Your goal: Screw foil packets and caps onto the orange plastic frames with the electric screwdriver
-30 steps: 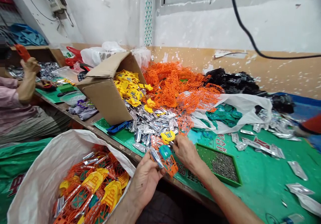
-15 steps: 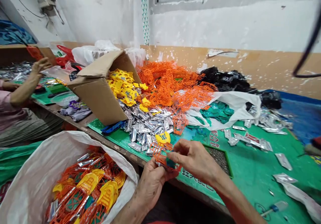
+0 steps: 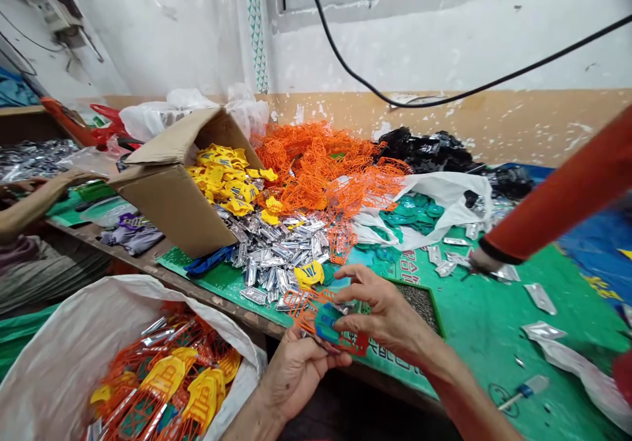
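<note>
My left hand (image 3: 296, 372) grips the lower edge of an orange plastic lattice frame (image 3: 309, 312) above the table's front edge. A teal plastic piece (image 3: 328, 322) sits on that frame, and my right hand (image 3: 382, 306) pinches it from the right. A silver foil strip shows between my fingers. Just beyond my hands lie a yellow plastic piece (image 3: 309, 274) and a heap of silver foil packets (image 3: 269, 263). A large orange lattice pile (image 3: 320, 171) rises behind them.
A tilted cardboard box (image 3: 168, 201) spills yellow pieces. A white sack (image 3: 123, 296) of assembled parts stands at lower left. A green tray (image 3: 419, 303) of small metal bits lies behind my right hand. A co-worker's orange sleeve (image 3: 567, 191) reaches in at right; another person's arm (image 3: 39, 194) shows at left.
The view has swung left. A co-worker's orange-sleeved arm now reaches over the green mat from the right. My hands stay on the frame, and the left co-worker's raised arm has dropped.
</note>
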Tool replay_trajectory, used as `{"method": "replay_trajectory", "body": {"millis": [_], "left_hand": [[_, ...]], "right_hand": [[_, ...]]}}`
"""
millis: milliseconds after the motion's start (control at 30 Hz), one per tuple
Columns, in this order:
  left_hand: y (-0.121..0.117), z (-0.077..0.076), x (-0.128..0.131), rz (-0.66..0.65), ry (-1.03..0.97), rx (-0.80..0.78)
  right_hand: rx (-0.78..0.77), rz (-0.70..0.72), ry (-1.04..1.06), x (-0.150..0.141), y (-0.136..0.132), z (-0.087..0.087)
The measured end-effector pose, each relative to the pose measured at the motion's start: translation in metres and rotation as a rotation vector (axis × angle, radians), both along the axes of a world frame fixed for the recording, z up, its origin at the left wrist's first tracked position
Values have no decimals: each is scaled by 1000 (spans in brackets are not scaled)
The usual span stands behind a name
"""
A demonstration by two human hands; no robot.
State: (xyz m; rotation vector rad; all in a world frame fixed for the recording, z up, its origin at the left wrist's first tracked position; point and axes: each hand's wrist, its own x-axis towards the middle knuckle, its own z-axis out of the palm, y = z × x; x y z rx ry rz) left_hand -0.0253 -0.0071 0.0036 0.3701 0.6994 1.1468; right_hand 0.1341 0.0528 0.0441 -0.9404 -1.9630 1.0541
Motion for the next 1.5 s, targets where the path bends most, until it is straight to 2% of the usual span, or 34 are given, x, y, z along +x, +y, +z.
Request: {"method": "replay_trajectory", "body": {"millis": [133,200,300,400,500,567,700,733,767,833,900,967,1067,1200,1267,1400,1500], "left_hand": [[1,-1,1,4,24,2],[3,-1,2,17,50,4],[5,-2,3,23,88,38],[5,-5,5,0,147,80],[4,-8,-1,-9,266,162],[4,-6,-10,43,467,261],[3,18,-29,229,1182,496],[3,25,-32,204,1302,546],[3,32,-33,124,1364,578],[3,41,-31,-151,1328,551],[5,40,-26,-408,1141,420],[8,35,-22,-514,920,279],[10,27,-21,-454,659,147],[7,26,-23,-417,376,49],[4,25,-21,-425,303,63],[0,17,-14,-372,386,148],[-2,15,-11,-356,487,217]], "right_hand": [[-229,66,218,4,2,-12],[-235,3,254,1,0,-20],[-129,-121,226,-5,-5,-28],[-15,-137,176,-10,-10,-32],[223,-153,118,-9,-12,-33],[366,-145,58,-5,-14,-33],[455,-97,-121,1,-19,-32],[462,-78,-162,1,-20,-31],[469,-55,-203,0,-22,-29],[480,-17,-303,-2,-26,-26],[532,-3,-424,-6,-30,-23],[629,-22,-553,-8,-33,-21],[759,-105,-695,-7,-37,-23],[778,-202,-774,-2,-46,-27],[798,-218,-787,0,-51,-28],[841,-258,-740,1,-58,-30],[778,-302,-555,6,-58,-30]]}}
